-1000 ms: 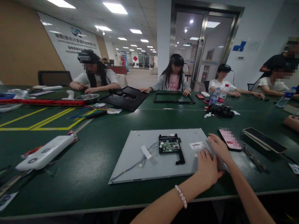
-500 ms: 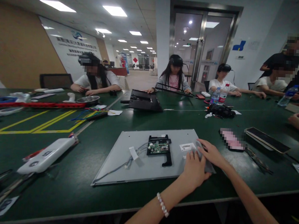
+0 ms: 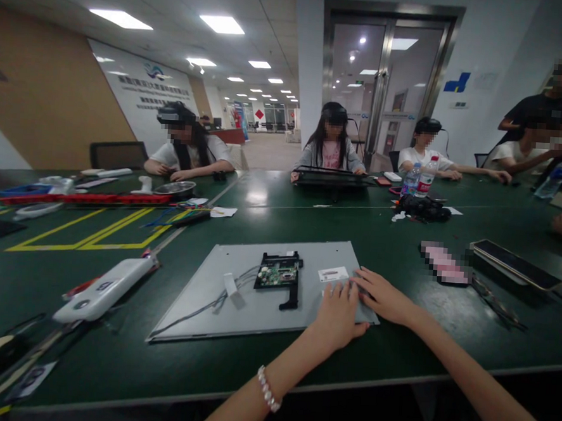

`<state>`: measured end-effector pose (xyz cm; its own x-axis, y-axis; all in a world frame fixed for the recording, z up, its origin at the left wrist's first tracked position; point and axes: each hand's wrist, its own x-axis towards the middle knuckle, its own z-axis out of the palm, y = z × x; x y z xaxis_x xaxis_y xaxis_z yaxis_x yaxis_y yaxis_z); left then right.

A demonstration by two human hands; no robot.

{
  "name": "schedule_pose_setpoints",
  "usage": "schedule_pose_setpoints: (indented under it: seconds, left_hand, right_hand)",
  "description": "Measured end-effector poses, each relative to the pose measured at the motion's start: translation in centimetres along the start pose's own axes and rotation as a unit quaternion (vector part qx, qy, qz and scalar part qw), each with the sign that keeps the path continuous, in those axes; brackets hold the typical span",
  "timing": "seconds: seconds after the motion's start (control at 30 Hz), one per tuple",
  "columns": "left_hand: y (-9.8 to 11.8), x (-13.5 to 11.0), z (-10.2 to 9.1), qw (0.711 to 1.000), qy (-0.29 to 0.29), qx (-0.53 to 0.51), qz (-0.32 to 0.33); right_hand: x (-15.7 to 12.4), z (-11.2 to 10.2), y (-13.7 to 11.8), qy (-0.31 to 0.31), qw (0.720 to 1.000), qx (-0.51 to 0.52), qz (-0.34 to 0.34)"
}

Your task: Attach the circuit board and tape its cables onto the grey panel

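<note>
A flat grey metal-backed display panel (image 3: pixel 200 282) lies face down on the green table in front of me. A green circuit board (image 3: pixel 274 274) in a black bracket (image 3: pixel 289 300) sits on its back, with grey cables (image 3: pixel 191 316) running to the near left corner. My left hand (image 3: pixel 337 315), with a beaded bracelet at the wrist, rests on the panel's right part, fingers stretched out just below a white label (image 3: pixel 333 274). Beside it, my right hand (image 3: pixel 384 297) lies with outstretched fingers over the right edge. Neither hand is closed around anything.
A white power strip (image 3: pixel 99 289) lies to the left. On the right are a pink phone (image 3: pixel 444 264), a dark flat device (image 3: pixel 515 266) and glasses (image 3: pixel 497 303). Across the table (image 3: pixel 280 223), a person holds a black frame (image 3: pixel 333 179); bottles (image 3: pixel 426 176) stand nearby.
The panel has slid left across the table, with both my hands moving along on its right side. Opposite, the person has drawn the black cover and frame in towards themselves.
</note>
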<state>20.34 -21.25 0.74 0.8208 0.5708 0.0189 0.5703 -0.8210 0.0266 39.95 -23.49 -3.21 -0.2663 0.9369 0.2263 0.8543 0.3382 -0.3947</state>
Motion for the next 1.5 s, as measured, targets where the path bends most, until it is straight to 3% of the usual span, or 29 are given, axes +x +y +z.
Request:
schedule_pose_setpoints:
  seconds: [0.47, 0.57, 0.67, 0.77, 0.87, 1.03, 1.3, 1.5]
  left_hand:
    - [-5.5, -4.1, -2.3, 1.000, -0.005, -0.022, 0.009]
    - [-7.7, -5.2, -2.5, 0.995, 0.072, 0.039, -0.064]
    - [-10.4, -6.5, -2.3, 0.966, 0.143, 0.106, -0.186]
    - [-12.9, -7.9, -1.7, 0.941, 0.148, 0.129, -0.277]
    - [-14.4, -8.7, -1.1, 0.942, 0.128, 0.119, -0.287]
    - [-16.1, -8.1, -1.2, 0.947, 0.109, 0.099, -0.285]
    - [-19.8, -5.8, -1.7, 0.923, 0.135, 0.103, -0.346]
    - [-20.8, -5.5, -0.8, 0.920, 0.141, 0.110, -0.349]
  right_hand:
    - [3.5, 1.8, -4.0, -0.018, 0.999, -0.006, -0.028]
    - [3.6, 1.8, -4.5, -0.012, 1.000, -0.005, -0.023]
    - [3.7, 2.0, -4.8, -0.020, 1.000, -0.002, -0.012]
    - [4.0, 2.3, -5.2, -0.026, 1.000, 0.003, -0.001]
    - [4.4, 2.6, -5.6, -0.027, 1.000, 0.003, 0.006]
    - [4.7, 2.8, -6.4, -0.029, 1.000, -0.002, 0.009]
    - [4.6, 2.8, -6.6, -0.024, 1.000, 0.005, 0.011]
    - [4.6, 2.5, -6.9, -0.031, 0.999, -0.006, 0.015]
